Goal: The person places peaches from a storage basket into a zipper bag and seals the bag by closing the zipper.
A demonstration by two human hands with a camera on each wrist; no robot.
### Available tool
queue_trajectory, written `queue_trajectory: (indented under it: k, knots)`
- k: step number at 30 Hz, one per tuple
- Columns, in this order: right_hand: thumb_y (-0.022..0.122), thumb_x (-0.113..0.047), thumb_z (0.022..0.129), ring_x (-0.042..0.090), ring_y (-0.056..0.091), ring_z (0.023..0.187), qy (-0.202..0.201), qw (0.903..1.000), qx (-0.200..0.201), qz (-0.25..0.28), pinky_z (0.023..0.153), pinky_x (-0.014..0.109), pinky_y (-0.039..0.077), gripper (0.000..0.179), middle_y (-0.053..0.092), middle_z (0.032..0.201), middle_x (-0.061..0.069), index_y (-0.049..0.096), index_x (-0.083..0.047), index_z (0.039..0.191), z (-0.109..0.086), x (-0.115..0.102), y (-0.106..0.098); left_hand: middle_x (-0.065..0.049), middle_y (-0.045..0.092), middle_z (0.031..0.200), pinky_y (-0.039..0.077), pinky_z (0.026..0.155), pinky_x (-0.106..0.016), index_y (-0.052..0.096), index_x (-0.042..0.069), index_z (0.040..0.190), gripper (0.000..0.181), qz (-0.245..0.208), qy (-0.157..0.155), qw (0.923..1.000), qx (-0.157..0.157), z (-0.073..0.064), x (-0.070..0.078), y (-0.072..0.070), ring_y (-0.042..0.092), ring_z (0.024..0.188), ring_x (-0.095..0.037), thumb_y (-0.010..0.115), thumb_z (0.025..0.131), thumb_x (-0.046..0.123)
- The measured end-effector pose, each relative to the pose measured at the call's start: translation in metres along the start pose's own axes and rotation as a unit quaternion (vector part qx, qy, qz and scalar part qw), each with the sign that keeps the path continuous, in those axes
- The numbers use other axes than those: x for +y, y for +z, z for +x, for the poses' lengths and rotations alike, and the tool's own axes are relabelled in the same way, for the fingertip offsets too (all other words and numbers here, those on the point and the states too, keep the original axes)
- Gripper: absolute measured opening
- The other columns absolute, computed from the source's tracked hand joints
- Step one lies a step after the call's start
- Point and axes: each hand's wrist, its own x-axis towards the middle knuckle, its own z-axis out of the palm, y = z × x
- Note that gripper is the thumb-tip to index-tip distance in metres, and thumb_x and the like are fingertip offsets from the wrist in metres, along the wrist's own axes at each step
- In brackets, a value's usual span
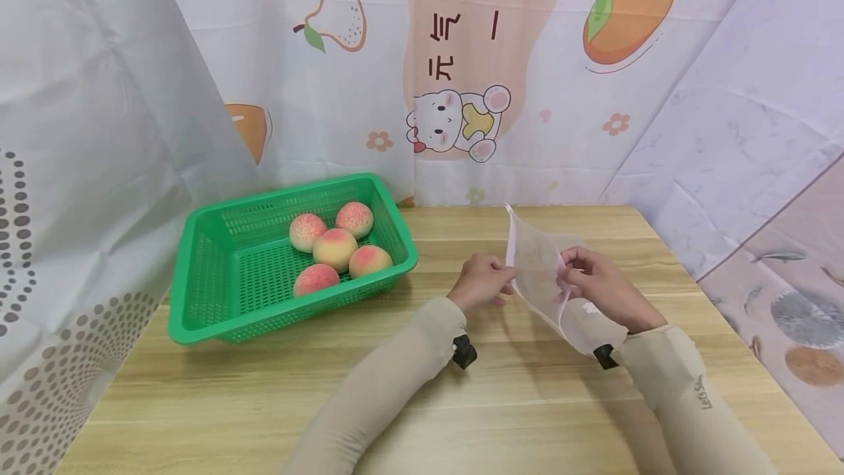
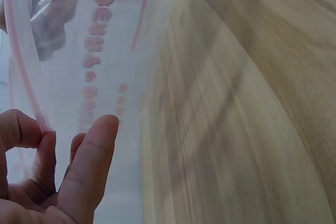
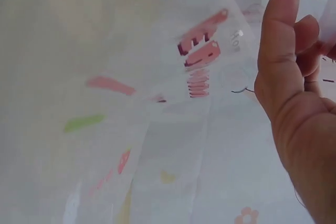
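A see-through plastic zip bag [image 1: 535, 259] with a pinkish rim is held up above the table, right of centre in the head view. My left hand [image 1: 483, 283] pinches the rim on its left side between thumb and finger. On the opposite side, my right hand [image 1: 603, 288] pinches the other edge, so the bag's mouth stands apart between them. Red printing shows on the bag [image 2: 100, 77] in the left wrist view. The right wrist view has the printed plastic [image 3: 199, 51] beside the fingers; the fingertips' grip is partly hidden there.
Left of the hands, a green plastic basket [image 1: 187, 270] stands on the wooden table [image 1: 422, 387]. Several peaches [image 1: 335, 249] lie in its right half. A printed curtain [image 1: 369, 94] hangs behind the table, and patterned cloth [image 1: 778, 240] hangs along the right side.
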Motion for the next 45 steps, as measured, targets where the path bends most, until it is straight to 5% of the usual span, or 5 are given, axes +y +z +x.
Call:
queue_trajectory:
  k: [14,21,27,33,45]
  knots:
    - [0.043,-0.003,0.101,0.012,0.060,0.081,0.003,0.9978,0.062,-0.021,0.074,0.033,0.060,0.017,0.054,0.093,0.007,0.047,0.011,0.110,-0.006,-0.011,-0.031,-0.003,0.068,0.089,0.061,0.071,-0.038,0.066,0.003,0.084,0.014,-0.008,-0.007,0.9999,0.012,0.000,-0.003,-0.006,0.070,0.075,-0.016,0.067,0.092,0.014]
    - [0.048,0.000,0.100,0.011,0.059,0.078,-0.001,0.9955,0.076,0.056,0.074,0.029,0.059,0.008,0.054,0.091,0.002,0.049,0.007,0.103,-0.008,-0.010,-0.042,-0.008,0.070,0.098,0.061,0.068,-0.036,0.068,0.004,0.089,0.011,-0.008,-0.009,0.9997,0.021,0.000,-0.002,-0.011,0.073,0.083,-0.023,0.065,0.092,0.013]
    - [0.049,-0.001,0.099,0.011,0.063,0.082,0.006,0.9957,0.077,0.050,0.076,0.028,0.059,0.009,0.055,0.095,0.003,0.052,0.007,0.100,-0.008,-0.010,-0.046,-0.004,0.070,0.091,0.061,0.069,-0.038,0.070,0.005,0.092,0.010,-0.013,-0.013,0.9993,0.034,0.001,-0.003,-0.012,0.073,0.082,-0.023,0.067,0.091,0.014]
    - [0.049,0.000,0.099,0.011,0.063,0.078,0.002,0.9922,0.075,0.100,0.077,0.028,0.059,0.010,0.053,0.089,0.003,0.057,-0.001,0.095,-0.009,-0.008,-0.051,-0.002,0.068,0.092,0.061,0.070,-0.038,0.069,0.005,0.093,0.009,-0.005,-0.019,0.9990,0.040,0.001,-0.006,-0.016,0.073,0.080,-0.020,0.066,0.091,0.014]
    - [0.048,0.002,0.099,0.010,0.061,0.077,0.017,0.9873,0.083,0.135,0.078,0.026,0.058,0.014,0.053,0.087,0.001,0.058,-0.004,0.091,-0.012,-0.008,-0.059,-0.009,0.070,0.096,0.061,0.068,-0.039,0.067,0.005,0.088,0.010,-0.002,-0.016,0.9987,0.047,0.000,-0.012,-0.025,0.073,0.077,-0.021,0.062,0.090,0.013]
